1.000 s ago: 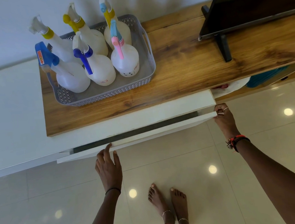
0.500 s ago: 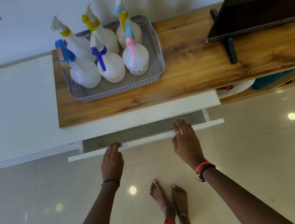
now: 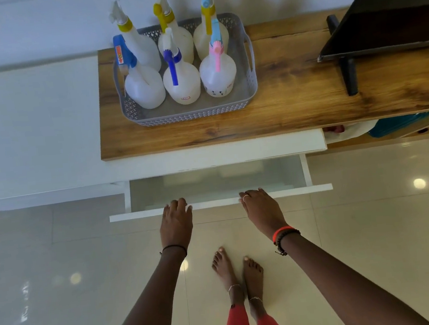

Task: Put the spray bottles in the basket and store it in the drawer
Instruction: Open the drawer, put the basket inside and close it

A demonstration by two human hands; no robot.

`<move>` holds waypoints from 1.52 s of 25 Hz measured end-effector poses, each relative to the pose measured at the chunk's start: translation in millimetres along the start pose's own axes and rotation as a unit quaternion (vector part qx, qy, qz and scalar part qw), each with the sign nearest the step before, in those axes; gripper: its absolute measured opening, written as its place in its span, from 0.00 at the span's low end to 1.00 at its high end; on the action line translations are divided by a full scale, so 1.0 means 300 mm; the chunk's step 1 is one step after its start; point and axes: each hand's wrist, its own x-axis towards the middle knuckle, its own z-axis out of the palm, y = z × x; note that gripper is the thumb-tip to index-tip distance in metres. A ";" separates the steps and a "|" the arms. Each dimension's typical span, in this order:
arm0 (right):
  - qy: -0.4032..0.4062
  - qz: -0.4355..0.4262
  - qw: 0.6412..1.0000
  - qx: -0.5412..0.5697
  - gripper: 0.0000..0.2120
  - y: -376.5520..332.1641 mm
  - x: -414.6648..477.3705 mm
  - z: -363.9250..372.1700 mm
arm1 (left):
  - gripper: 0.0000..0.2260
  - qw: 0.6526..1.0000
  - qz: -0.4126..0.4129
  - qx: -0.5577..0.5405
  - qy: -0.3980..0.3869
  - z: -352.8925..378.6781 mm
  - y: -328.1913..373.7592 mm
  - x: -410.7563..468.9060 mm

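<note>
A grey lattice basket stands on the wooden cabinet top, holding several white spray bottles with blue, yellow, pink and white trigger heads. Below the top, a white drawer is pulled partly out, its pale inside showing nothing in it. My left hand grips the drawer's front edge left of centre, fingers curled over it. My right hand, with a ring and a red and dark wristband, holds the same edge right of centre.
A dark flat screen on black feet stands on the right of the wooden top. An open shelf under it holds a teal object. My bare feet stand on glossy floor tiles just in front of the drawer.
The drawer has slid out from a narrow gap to a wide opening. My right hand moved from the drawer's right corner to its front edge near the middle.
</note>
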 end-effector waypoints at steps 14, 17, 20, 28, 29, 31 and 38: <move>-0.195 0.092 0.968 0.132 0.09 0.000 -0.129 0.011 | 0.20 0.988 -0.070 0.077 -0.112 0.061 -0.024 -0.184; -0.234 0.077 0.963 0.109 0.08 -0.003 -0.133 0.011 | 0.20 0.986 -0.072 0.068 -0.131 0.070 -0.041 -0.203; -0.276 0.063 0.956 0.083 0.08 -0.014 -0.131 0.012 | 0.20 0.980 -0.078 0.068 -0.169 0.067 -0.045 -0.203; -0.340 0.046 0.938 0.039 0.09 -0.044 -0.161 0.028 | 0.20 0.934 -0.057 0.160 -0.315 0.053 -0.025 -0.175; -0.342 0.047 0.938 0.035 0.09 -0.046 -0.168 0.034 | 0.19 0.929 -0.049 0.172 -0.323 0.056 -0.022 -0.178; -0.343 0.052 0.938 0.028 0.09 -0.053 -0.182 0.041 | 0.18 0.923 -0.032 0.191 -0.333 0.060 -0.018 -0.189; -0.344 0.038 0.938 -0.006 0.11 -0.078 -0.218 0.047 | 0.17 0.917 0.011 0.218 -0.335 0.069 -0.024 -0.231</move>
